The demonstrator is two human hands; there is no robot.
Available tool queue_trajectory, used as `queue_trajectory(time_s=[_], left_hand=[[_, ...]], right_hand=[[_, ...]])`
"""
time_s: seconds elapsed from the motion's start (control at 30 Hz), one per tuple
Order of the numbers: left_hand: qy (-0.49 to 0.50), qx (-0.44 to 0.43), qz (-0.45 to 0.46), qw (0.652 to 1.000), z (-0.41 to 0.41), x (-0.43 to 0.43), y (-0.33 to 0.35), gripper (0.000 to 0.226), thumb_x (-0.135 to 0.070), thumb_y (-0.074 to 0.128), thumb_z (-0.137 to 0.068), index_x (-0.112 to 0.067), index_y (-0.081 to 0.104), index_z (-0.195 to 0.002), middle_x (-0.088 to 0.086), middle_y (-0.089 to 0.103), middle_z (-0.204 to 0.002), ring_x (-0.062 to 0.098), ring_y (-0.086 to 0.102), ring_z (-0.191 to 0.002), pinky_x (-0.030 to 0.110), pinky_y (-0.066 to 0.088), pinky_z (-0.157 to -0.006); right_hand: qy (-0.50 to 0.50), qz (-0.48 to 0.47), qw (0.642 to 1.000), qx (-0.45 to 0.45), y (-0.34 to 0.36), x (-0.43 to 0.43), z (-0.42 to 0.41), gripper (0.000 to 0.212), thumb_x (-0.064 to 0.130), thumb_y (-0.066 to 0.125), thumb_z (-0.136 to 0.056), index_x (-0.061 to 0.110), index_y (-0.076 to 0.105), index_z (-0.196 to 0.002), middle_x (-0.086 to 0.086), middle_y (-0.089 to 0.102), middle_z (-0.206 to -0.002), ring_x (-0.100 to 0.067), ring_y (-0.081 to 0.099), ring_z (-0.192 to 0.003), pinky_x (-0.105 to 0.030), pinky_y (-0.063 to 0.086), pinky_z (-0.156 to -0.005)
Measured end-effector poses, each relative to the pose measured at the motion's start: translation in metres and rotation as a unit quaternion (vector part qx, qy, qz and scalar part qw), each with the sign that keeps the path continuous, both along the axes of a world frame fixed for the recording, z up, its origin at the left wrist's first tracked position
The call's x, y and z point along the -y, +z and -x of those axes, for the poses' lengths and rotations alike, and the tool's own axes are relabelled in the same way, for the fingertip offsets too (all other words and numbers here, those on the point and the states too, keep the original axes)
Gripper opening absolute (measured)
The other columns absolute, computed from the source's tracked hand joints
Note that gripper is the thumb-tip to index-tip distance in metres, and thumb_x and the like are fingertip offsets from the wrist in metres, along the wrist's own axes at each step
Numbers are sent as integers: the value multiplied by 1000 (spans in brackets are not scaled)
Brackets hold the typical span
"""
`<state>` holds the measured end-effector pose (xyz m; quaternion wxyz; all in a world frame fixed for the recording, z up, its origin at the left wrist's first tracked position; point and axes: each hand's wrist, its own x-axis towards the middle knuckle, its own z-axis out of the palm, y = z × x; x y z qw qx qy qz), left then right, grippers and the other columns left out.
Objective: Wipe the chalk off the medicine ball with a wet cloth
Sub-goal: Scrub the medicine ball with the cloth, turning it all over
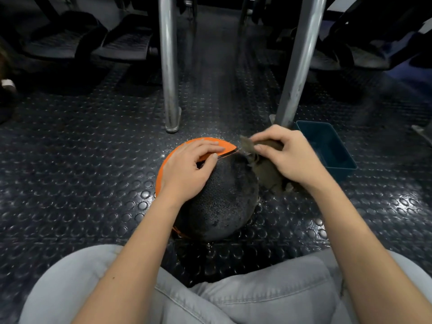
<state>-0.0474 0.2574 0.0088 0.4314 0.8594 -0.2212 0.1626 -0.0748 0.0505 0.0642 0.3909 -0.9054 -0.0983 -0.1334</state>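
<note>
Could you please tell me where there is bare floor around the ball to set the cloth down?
The widest bare floor lies left of the medicine ball, past the left hand resting on it. A narrower strip runs beyond it between the left post and right post. The right is crowded: right hand gripping the cloth, tub just behind.

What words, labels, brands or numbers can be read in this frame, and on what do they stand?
None can be read. The medicine ball shows only plain orange and black textured panels; the cloth, teal tub, metal legs and studded floor bear no visible lettering.
</note>
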Motion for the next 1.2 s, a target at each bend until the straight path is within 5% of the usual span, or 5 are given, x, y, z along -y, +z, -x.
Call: queue_trajectory(time_s=[0.23,0.7,0.9,1.07,1.2], left_hand=[[1,-16,-18,1000,0,4,1,30,-36,46,-88,-32,70,-105,-28,59,-110,-8,49,-112,0,19,-96],[5,-6,-9,1000,-1,3,0,28,-35,47,-88,-33,70,-104,-31,56,-108,-15,43,-108,2,23,-95],[-2,7,3,1000,-2,0,0,29,-36,48,-88,-29,72,-104,-31,56,-106,-16,44,-106,2,28,-92],[-2,0,-1,1000,-2,5,-1,31,-38,45,-88,-31,71,-104,-31,57,-107,-15,43,-108,1,25,-93],[-3,9,9,1000,-3,2,-2,28,-34,48,-88,-30,71,-102,-29,58,-107,-12,47,-109,5,28,-95]], right_hand=[[-126,218,958,-139,-37,19,-9,16,18,61,-89,28,70,-99,6,62,-106,-21,56,-106,-39,45,-91],[-147,122,976,-100,-30,13,-6,15,17,63,-89,25,70,-100,6,64,-103,-17,56,-104,-35,44,-90],[76,-21,996,-49,-8,-16,2,26,5,68,-82,30,66,-87,15,62,-86,0,58,-84,-17,44,-85],[-138,206,959,-138,-32,15,-5,15,19,61,-90,29,69,-98,7,61,-104,-21,55,-105,-37,46,-88],[-101,74,992,-33,-16,6,-5,16,13,66,-86,24,71,-96,9,61,-92,-15,58,-97,-31,45,-88]])
